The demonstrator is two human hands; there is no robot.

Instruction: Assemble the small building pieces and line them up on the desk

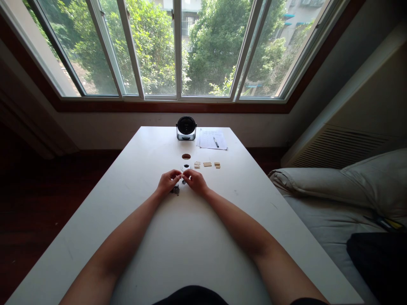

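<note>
Our left hand (pixel 168 182) and right hand (pixel 195 181) are curled and meet just in front of the ring (pixel 186 167). Fingertips (pixel 185 174) are pinched together there, not released. A small grey part (pixel 183 181) shows under them, right by the ring. We can't tell which hand has it, or how firm the hold is; the fingers hide it.

Loose grey bricks (pixel 175 190) lie on the table (pixel 95 224) near the ring, just under our left hand. Three tan plates (pixel 207 164) sit in a row beyond and right of the ring. A brown disc (pixel 186 156) lies just beyond it. Farther beyond are a round black device (pixel 186 128), a paper sheet (pixel 213 139) and a pen (pixel 216 142).

Risks: the grey part is tiny and the grip is fingertip only, so uneven pressure could squirt it out. If dropped, it could land in the grey bricks and get mixed up. Our left wrist is close to that pile, so a slip could scatter it. The ring looks light; a knock from the fingers could shift it. Parts rolling far enough could go off the table edge, though none are near it now.
</note>
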